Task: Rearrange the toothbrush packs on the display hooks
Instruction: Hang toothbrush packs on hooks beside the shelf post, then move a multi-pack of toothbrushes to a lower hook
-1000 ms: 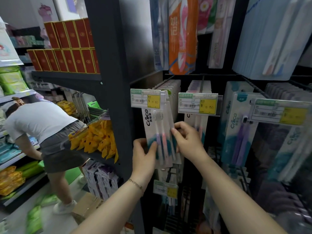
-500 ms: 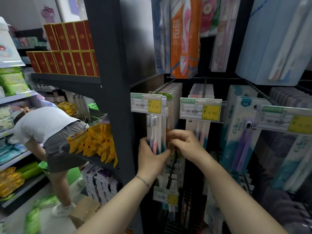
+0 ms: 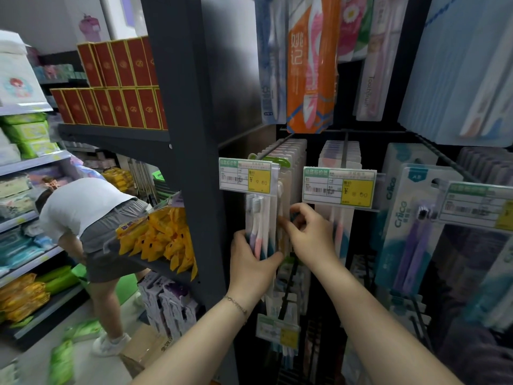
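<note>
A row of clear toothbrush packs [image 3: 259,218] hangs on a display hook [image 3: 273,148] behind a price tag [image 3: 245,177]. My left hand [image 3: 254,263] grips the front packs from the left, thumb across their lower edge. My right hand [image 3: 311,232] reaches in from the right, fingers curled and pinching the edge of a pack deeper in the same row [image 3: 284,218]. A second hook to the right carries more packs [image 3: 340,154] behind its own tag [image 3: 340,187].
Purple Crilce toothbrush packs [image 3: 408,226] hang at right. An orange pack [image 3: 311,65] and others hang above. A dark shelf post [image 3: 188,134] stands left of the hooks. A person in a white shirt [image 3: 83,207] bends over in the aisle at left.
The front pack, held flat and facing me a second ago, has been turned edge-on against the row. My right hand moved from its face into the packs behind. The view rose slightly.
</note>
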Demonstrator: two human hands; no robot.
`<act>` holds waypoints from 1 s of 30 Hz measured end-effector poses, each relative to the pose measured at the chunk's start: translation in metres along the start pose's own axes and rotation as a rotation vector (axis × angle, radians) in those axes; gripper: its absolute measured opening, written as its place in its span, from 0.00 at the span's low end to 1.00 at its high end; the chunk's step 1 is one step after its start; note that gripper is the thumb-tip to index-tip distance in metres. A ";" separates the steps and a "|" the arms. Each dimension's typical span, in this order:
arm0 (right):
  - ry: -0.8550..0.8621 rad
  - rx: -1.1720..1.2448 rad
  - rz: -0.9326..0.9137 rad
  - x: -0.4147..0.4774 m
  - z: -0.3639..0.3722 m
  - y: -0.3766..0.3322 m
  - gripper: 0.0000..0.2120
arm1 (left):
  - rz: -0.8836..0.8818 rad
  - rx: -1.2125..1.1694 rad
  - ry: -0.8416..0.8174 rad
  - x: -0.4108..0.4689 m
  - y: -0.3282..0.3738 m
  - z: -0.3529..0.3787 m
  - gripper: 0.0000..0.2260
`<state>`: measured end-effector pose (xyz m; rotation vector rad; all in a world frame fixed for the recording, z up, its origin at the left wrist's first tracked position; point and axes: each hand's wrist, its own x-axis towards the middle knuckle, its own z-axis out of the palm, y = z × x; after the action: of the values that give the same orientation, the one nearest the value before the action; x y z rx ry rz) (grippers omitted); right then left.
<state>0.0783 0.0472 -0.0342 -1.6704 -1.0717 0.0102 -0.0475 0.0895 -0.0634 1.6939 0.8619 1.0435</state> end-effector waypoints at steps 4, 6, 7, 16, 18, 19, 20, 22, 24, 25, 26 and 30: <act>-0.006 0.067 -0.021 -0.005 0.000 -0.004 0.04 | 0.013 0.007 0.021 0.001 0.000 0.000 0.24; -0.008 0.095 -0.007 -0.007 -0.002 -0.007 0.04 | 0.023 0.015 0.025 0.002 0.001 0.001 0.24; 0.004 0.101 0.001 -0.007 -0.003 -0.009 0.03 | 0.027 0.020 0.025 0.002 0.000 0.001 0.25; 0.108 -0.094 -0.025 0.000 -0.015 -0.019 0.11 | 0.031 0.058 0.032 0.006 -0.004 0.006 0.27; 0.125 -0.102 -0.032 0.000 -0.018 -0.021 0.11 | 0.028 0.058 0.039 0.005 -0.004 0.008 0.27; 0.128 -0.106 -0.028 0.001 -0.020 -0.022 0.11 | 0.024 0.060 0.039 0.005 -0.004 0.009 0.27; 0.128 -0.108 -0.022 0.002 -0.020 -0.022 0.12 | 0.019 0.062 0.037 0.005 -0.004 0.010 0.27; 0.135 -0.108 -0.007 0.002 -0.022 -0.021 0.15 | 0.013 0.057 0.040 0.005 -0.004 0.011 0.27; 0.146 -0.121 0.012 0.000 -0.025 -0.022 0.19 | 0.014 0.057 0.048 0.005 -0.004 0.012 0.27; 0.146 -0.132 0.024 -0.002 -0.026 -0.023 0.19 | 0.013 0.060 0.050 0.005 -0.004 0.012 0.27; 0.145 -0.143 0.035 -0.003 -0.027 -0.024 0.18 | 0.011 0.062 0.048 0.006 -0.004 0.012 0.27; 0.180 -0.193 0.068 -0.002 -0.032 -0.032 0.16 | 0.008 0.077 0.043 0.005 -0.003 0.010 0.27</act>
<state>0.0723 0.0209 0.0025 -1.8423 -0.9021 -0.2016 -0.0368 0.0917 -0.0667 1.7459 0.9342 1.0678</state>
